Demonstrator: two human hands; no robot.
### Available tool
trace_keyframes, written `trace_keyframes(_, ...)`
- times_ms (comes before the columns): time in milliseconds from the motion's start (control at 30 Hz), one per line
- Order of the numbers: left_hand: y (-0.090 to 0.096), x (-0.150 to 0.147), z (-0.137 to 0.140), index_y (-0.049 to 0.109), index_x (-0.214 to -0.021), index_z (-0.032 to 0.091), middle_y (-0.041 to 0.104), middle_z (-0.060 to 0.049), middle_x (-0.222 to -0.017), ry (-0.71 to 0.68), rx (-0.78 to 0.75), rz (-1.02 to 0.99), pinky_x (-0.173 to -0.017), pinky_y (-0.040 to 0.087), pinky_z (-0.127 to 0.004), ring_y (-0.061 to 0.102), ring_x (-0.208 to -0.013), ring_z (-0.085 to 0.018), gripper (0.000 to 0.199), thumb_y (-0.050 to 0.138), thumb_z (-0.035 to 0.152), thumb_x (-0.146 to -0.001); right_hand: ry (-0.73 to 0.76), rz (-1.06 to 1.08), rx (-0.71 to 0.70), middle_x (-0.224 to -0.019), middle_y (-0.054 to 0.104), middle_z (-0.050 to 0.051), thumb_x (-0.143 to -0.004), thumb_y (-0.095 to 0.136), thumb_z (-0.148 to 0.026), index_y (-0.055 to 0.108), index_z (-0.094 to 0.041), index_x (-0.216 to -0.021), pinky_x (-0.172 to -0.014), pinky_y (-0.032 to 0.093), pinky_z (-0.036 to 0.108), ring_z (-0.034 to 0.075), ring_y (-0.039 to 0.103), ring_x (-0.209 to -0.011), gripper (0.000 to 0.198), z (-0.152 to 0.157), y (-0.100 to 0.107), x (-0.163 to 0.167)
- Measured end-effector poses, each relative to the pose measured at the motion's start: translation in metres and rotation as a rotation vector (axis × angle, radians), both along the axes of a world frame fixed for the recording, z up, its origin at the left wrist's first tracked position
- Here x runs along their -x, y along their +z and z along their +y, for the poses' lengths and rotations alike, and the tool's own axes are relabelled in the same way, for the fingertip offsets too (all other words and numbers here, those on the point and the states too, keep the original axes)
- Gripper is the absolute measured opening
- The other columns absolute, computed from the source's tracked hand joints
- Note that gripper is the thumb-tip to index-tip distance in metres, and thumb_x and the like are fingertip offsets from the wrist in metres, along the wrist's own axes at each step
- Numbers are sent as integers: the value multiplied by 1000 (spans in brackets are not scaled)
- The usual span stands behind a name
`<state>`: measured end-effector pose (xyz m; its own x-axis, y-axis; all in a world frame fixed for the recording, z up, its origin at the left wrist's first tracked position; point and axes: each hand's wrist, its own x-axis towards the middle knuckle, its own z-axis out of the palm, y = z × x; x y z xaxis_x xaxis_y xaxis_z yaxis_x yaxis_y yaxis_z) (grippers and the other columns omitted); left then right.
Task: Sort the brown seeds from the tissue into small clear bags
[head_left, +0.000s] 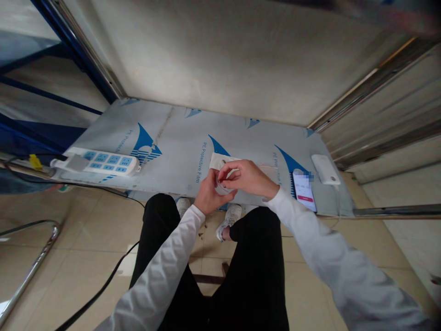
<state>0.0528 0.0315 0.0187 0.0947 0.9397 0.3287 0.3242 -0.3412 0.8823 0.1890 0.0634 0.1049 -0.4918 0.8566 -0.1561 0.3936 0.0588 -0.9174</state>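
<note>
My left hand [211,194] and my right hand [247,176] meet above the near edge of a metal bench top. The right fingers are pinched together over the curled left fingers. Something small shows between them, with a dark tip and a shiny bit, too small and too covered to name. Just behind my fingers lies a crumpled white sheet [216,159], like paper or a thin bag, partly hidden by the hands.
On the left of the film-covered bench top [179,151] lies a white power strip [112,161] with a plugged-in adapter [73,162]. A phone [304,191] and a white power bank [325,169] with a cable lie on the right. Blue metal framing [74,37] stands at left.
</note>
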Motion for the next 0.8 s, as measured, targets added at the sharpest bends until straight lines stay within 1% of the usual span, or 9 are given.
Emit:
trace_keyframes(100, 0, -1, -4, 40, -88, 22, 51, 4, -77, 4, -18, -24, -59, 42, -23, 53, -64, -11, 45, 74, 28, -60, 49, -77, -54, -76, 69, 0, -67, 63, -14, 67, -17, -79, -59, 49, 22, 12, 64, -62, 13, -6, 8, 3)
trace_keyframes(233, 3, 1, -10, 41, -87, 21, 50, 4, -78, 41, -35, -45, -62, 42, -23, 53, -66, -11, 40, 68, 16, -58, 34, -120, -125, -77, 70, 0, -69, 62, -12, 67, -18, -81, -61, 49, 21, 11, 65, -63, 14, -18, 16, 6)
trace_keyframes(367, 8, 3, -17, 43, -87, 20, 51, 5, -76, 71, -47, -80, -63, 41, -23, 52, -66, -10, 37, 68, 17, -60, -2, -195, -183, -75, 69, 0, -71, 62, -10, 67, -17, -79, -61, 48, 21, 11, 65, -62, 12, -30, 25, 12)
trace_keyframes(533, 14, 1, -24, 44, -86, 20, 52, 4, -75, 76, -86, -106, -63, 41, -23, 53, -66, -11, 34, 68, 19, -63, 3, -401, -354, -74, 70, 1, -73, 62, -5, 69, -18, -80, -67, 47, 24, 13, 65, -68, 16, -42, 36, 22)
trace_keyframes(667, 16, 0, -28, 42, -84, 20, 52, 5, -73, 86, -70, -132, -61, 42, -23, 53, -64, -11, 33, 66, 15, -62, 71, -483, -434, -79, 72, 3, -80, 61, -11, 69, -18, -87, -71, 47, 27, 15, 65, -72, 13, -50, 38, 28)
trace_keyframes(733, 14, 1, -29, 42, -85, 21, 52, 5, -73, 92, -64, -144, -62, 42, -23, 53, -65, -11, 33, 66, 15, -62, 103, -462, -465, -86, 72, 4, -83, 59, -13, 70, -19, -92, -75, 47, 28, 15, 65, -76, 16, -53, 35, 28)
trace_keyframes(800, 11, 4, -30, 42, -86, 20, 52, 4, -74, 105, -65, -154, -63, 42, -23, 54, -66, -11, 33, 67, 17, -63, 111, -396, -468, -91, 73, 3, -84, 57, -15, 70, -20, -95, -76, 47, 27, 14, 65, -77, 18, -53, 27, 25)
